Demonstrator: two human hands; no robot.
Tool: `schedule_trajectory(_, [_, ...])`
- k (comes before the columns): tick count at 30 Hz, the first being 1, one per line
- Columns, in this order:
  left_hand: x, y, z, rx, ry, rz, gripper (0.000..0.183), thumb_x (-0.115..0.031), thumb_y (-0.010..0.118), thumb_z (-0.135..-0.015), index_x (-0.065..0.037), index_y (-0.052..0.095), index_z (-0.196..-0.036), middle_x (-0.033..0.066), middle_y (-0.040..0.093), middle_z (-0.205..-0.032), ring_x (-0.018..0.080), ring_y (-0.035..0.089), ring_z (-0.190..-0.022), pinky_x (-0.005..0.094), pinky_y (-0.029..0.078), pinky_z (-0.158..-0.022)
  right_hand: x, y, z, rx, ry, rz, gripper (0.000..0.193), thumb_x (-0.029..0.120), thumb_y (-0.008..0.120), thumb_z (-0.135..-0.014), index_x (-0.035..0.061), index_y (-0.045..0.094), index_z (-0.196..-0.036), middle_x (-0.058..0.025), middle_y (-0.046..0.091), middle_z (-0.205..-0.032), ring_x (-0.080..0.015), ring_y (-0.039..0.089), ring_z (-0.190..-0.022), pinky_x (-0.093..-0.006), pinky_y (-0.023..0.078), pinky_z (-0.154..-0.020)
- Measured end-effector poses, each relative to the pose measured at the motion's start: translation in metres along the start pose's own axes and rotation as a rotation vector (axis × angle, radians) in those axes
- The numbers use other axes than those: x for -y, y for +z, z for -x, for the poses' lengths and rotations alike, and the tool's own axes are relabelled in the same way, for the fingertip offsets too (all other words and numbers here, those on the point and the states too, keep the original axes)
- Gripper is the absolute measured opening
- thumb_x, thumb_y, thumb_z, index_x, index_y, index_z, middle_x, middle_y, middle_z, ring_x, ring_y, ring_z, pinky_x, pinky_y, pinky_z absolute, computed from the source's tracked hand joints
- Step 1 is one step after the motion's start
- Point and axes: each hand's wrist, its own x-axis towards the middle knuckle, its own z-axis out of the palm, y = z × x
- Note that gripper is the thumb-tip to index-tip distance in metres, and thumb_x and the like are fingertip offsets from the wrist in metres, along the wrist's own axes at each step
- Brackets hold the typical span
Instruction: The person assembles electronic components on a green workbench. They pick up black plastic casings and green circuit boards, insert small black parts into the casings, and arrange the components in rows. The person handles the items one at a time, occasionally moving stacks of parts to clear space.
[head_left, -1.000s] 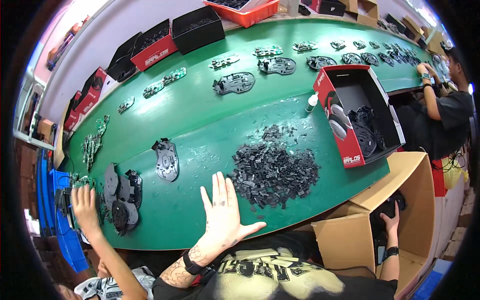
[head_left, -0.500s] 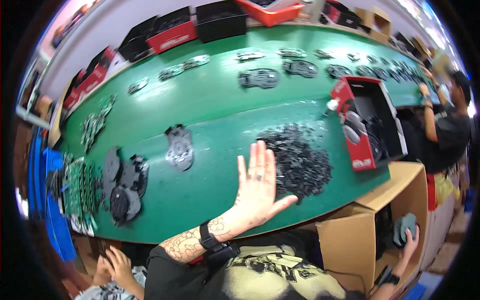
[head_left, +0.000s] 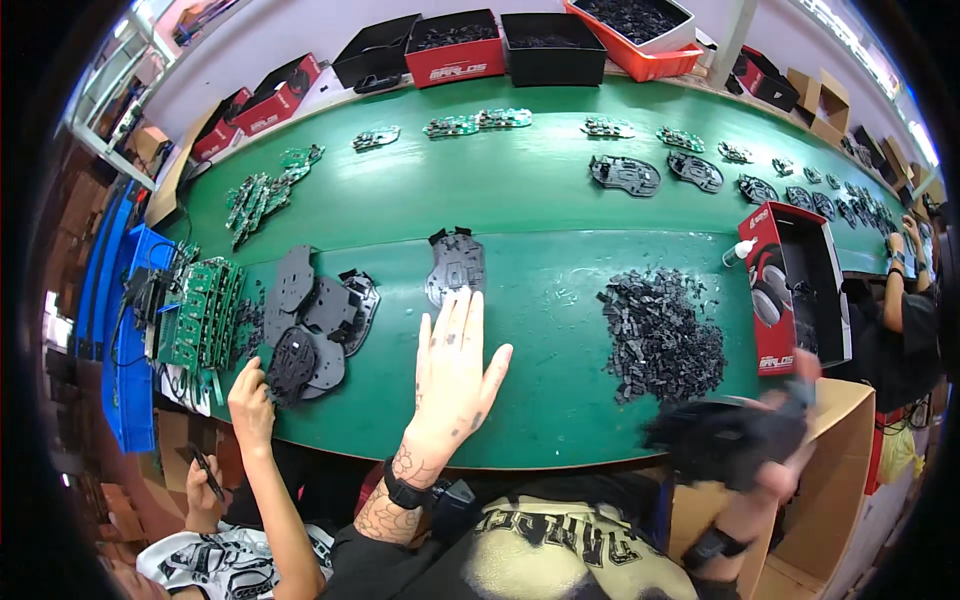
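Observation:
My left hand point(head_left: 450, 375), fingers stretched out and thumb apart, is over the green table with nothing in it. Just beyond its fingertips lies a dark grey plastic shell plate point(head_left: 455, 265), partly covered by them. On the right, my right hand point(head_left: 778, 470) grips dark plastic shell parts point(head_left: 725, 440) above the table's front edge. Motion smears them, so their number and exact shape are unclear. A heap of small black plastic pieces point(head_left: 665, 335) lies just beyond those parts. Further left, several dark shell plates point(head_left: 330, 305) rest in an overlapping pile.
An open cardboard box point(head_left: 825, 480) stands by the table's right front edge. Behind it are a red-and-black box point(head_left: 785, 295) and small white bottle point(head_left: 738, 252). Circuit boards point(head_left: 205, 315) stand at left; more line the back. A co-worker's hand point(head_left: 250, 400) is near the plates, another person point(head_left: 905, 300) far right.
My right hand has lifted dark shell parts from the cardboard box to the table edge. The view has turned right; my left hand now lies near the single plate, away from the heap.

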Motion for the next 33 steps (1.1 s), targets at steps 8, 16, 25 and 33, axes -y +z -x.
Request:
schedule_trajectory(8, [0.025, -0.003, 0.014, 0.019, -0.072, -0.074, 0.061, -0.031, 0.053, -0.093, 0.001, 0.034, -0.142, 0.0199, 0.036, -0.146, 0.0356, 0.032, -0.137, 0.0507, 0.021, -0.112, -0.082, 0.104, -0.007, 0.571, 0.444, -0.177, 0.093, 0.006, 0.085, -0.061, -0.003, 0.039, -0.141, -0.011, 0.048, -0.137, -0.0172, 0.046, -0.124, -0.0315, 0.034, -0.106])
schedule_trajectory(16, [-0.001, -0.034, 0.04, 0.073, -0.171, 1.229, 0.091, -0.042, 0.069, -0.076, 0.0, 0.027, -0.145, 0.0172, 0.044, -0.139, 0.0266, 0.046, -0.127, 0.0374, 0.033, -0.108, -0.106, 0.11, 0.004, 0.502, 0.478, -0.279, 0.088, 0.007, 0.083, -0.064, -0.0008, 0.04, -0.14, -0.0101, 0.046, -0.138, -0.0174, 0.046, -0.124, -0.0309, 0.035, -0.106])
schedule_trajectory(25, [-0.009, 0.006, 0.032, -0.105, -0.353, 1.008, 0.067, -0.002, 0.073, -0.074, -0.002, 0.042, -0.134, 0.011, 0.056, -0.115, 0.0196, 0.056, -0.106, 0.0315, 0.043, -0.095, -0.108, 0.113, -0.022, 0.46, 0.059, 0.157, 0.051, 0.014, 0.071, -0.08, 0.0021, 0.055, -0.127, -0.0113, 0.057, -0.128, -0.0212, 0.051, -0.12, -0.0338, 0.038, -0.101])
schedule_trajectory(33, [-0.025, 0.014, 0.018, -0.206, -0.217, 0.502, 0.062, -0.019, 0.071, -0.079, 0.001, 0.045, -0.132, 0.0174, 0.054, -0.117, 0.032, 0.05, -0.11, 0.0417, 0.038, -0.097, -0.077, 0.096, -0.04, 0.343, -0.294, 0.492, 0.049, 0.009, 0.066, -0.084, 0.0052, 0.048, -0.13, -0.0138, 0.056, -0.125, -0.0319, 0.051, -0.118, -0.0412, 0.036, -0.103])
